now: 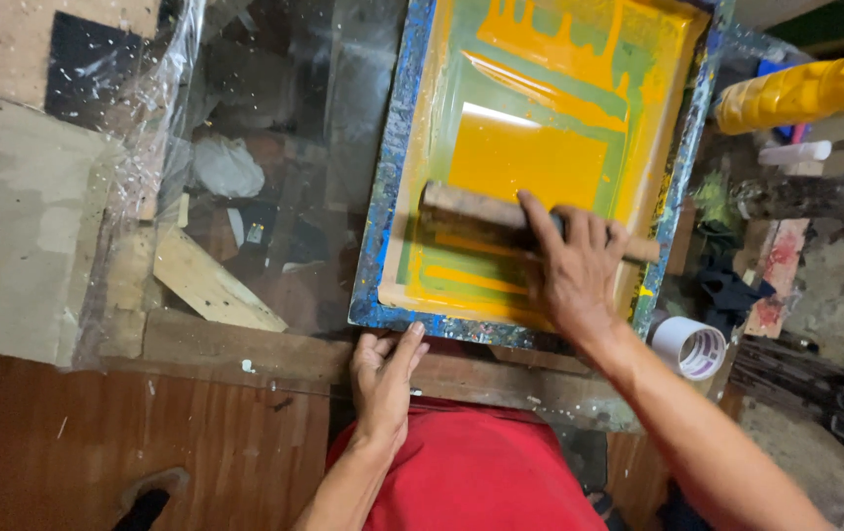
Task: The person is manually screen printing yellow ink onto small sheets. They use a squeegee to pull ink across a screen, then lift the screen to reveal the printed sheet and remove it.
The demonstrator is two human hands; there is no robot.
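The right hand (574, 270) is closed over the wooden squeegee (481, 218), fingers draped across its top, gripping it near its 3 o'clock end. The squeegee lies crosswise inside the printing screen (387, 197), low in the frame's opening, just above the near rail at 6 o'clock. The left hand (385, 379) lies open and flat, palm down, its fingertips pressing the near rail of the screen at about 7 o'clock and holding nothing.

Judging by where the squeegee sits, the stroke looks almost complete: yellow ink (530, 157) is spread over the mesh above it toward 12 o'clock, and only a narrow strip of mesh remains between the blade and the near rail. Whether anything lies under the screen cannot be seen.

Counted: two hands, one squeegee, one blue-splattered screen. Outward at 3 o'clock stands one roll of white tape (689, 346), just beside the screen's corner. At 1 o'clock lies one yellow bottle (805, 90) on its side. At 9 o'clock the glass desk (284, 128) shows loose wood scraps (210, 285) beneath it, and a sheet of clear plastic (146, 108) hangs along its far edge.
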